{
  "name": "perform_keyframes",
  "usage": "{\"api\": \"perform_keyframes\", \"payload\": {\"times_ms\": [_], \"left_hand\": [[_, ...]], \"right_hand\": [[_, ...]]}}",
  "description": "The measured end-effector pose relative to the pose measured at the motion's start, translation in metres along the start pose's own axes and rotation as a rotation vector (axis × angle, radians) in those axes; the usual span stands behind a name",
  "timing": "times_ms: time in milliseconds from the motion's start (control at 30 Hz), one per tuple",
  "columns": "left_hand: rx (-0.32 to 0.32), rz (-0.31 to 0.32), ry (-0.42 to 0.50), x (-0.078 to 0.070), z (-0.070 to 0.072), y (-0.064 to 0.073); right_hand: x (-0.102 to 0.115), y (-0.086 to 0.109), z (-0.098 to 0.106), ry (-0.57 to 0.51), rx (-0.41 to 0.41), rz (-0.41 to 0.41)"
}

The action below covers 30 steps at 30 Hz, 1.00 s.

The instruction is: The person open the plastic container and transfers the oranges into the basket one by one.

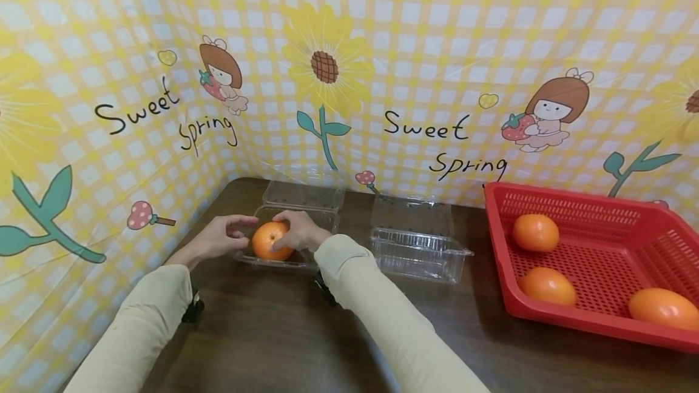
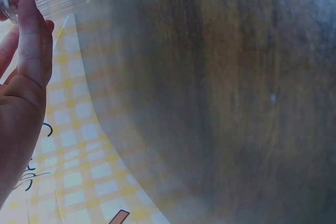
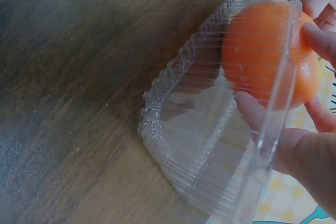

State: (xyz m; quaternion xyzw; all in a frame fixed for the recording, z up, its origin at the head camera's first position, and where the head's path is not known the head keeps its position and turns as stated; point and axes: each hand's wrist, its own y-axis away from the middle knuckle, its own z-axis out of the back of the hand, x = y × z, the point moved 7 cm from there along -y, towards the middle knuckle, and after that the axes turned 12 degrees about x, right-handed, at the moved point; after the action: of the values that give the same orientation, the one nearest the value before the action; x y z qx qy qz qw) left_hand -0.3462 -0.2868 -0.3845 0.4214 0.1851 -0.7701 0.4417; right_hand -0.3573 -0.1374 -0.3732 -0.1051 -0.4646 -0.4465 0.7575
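In the head view, an orange sits in the left end of an open clear plastic clamshell box. My right hand grips the orange from the right, fingers over its far side and thumb on the near side. Through the box's ribbed wall in the right wrist view, the orange shows with the thumb and fingertips on it. At the box's left end is my left hand, its fingers reaching toward the orange. One finger touches or nearly touches the box's edge in the left wrist view.
To the right stands a second open clear clamshell box. A red plastic basket beyond it holds three oranges. Yellow checked cloth hangs behind and to the left of the dark wooden table.
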Motion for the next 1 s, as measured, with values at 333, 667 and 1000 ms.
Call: {"api": "perform_keyframes", "payload": {"times_ms": [333,667,1000], "left_hand": [[0.000,-0.003,0.007,0.0009,0.0002,-0.0006],[-0.002,-0.005,-0.003,0.0012,-0.0010,-0.0010],[0.000,-0.006,-0.020,0.0010,-0.0008,-0.0006]], "right_hand": [[-0.0018,0.0016,-0.0032,-0.058,0.028,-0.010],[-0.0049,0.0009,-0.0032,-0.087,0.024,-0.010],[-0.0066,0.0017,-0.0036,-0.096,0.021,-0.011]]}}
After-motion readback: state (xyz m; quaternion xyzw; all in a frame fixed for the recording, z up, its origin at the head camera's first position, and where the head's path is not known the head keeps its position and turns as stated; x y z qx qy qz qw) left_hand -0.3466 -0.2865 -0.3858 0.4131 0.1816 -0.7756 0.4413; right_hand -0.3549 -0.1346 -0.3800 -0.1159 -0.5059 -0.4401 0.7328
